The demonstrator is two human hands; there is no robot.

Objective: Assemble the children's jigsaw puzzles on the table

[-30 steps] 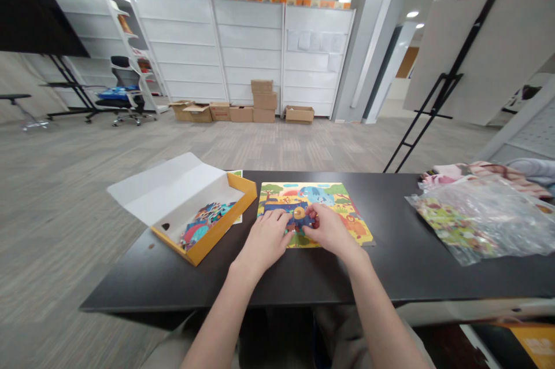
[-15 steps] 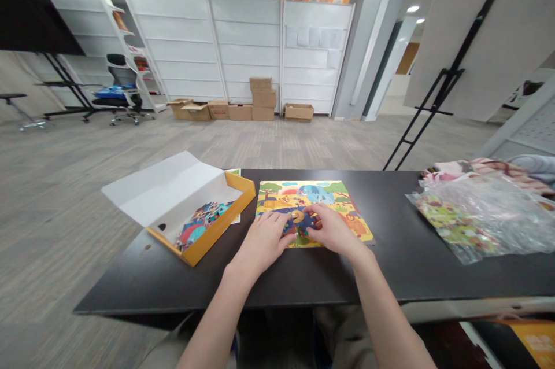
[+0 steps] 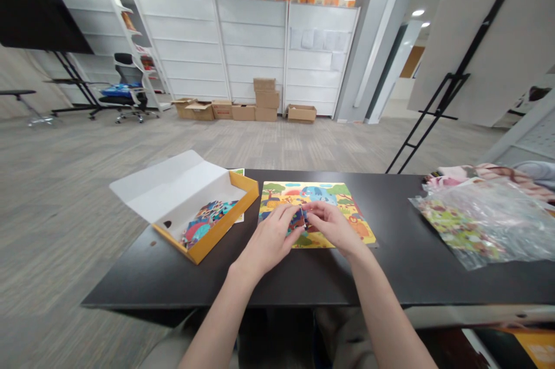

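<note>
Both hands meet over a colourful animal picture board (image 3: 362, 229) lying flat on the black table. My left hand (image 3: 269, 236) is closed on a dark blue jigsaw puzzle piece (image 3: 297, 220), thumb below and fingers above. From the other side, my right hand (image 3: 332, 225) pinches a dark jigsaw piece against it, with pale edges showing between the fingertips. Fingers cover most of both pieces, so I cannot tell whether they are interlocked. To the left, an open yellow-edged box (image 3: 225, 231) holds a heap of loose puzzle pieces (image 3: 208, 221).
On the right of the black table (image 3: 390, 265) lies a clear plastic bag (image 3: 489, 218) with greenish pieces inside, beside folded cloth (image 3: 498, 172). The box's white lid (image 3: 160, 181) stands open past the table's left edge. Cardboard boxes (image 3: 264, 106) line the far shelves.
My hands have drawn closer together, the right moving left, bringing the pieces edge to edge. They now look tilted up from the board. The whole view has shifted slightly.
</note>
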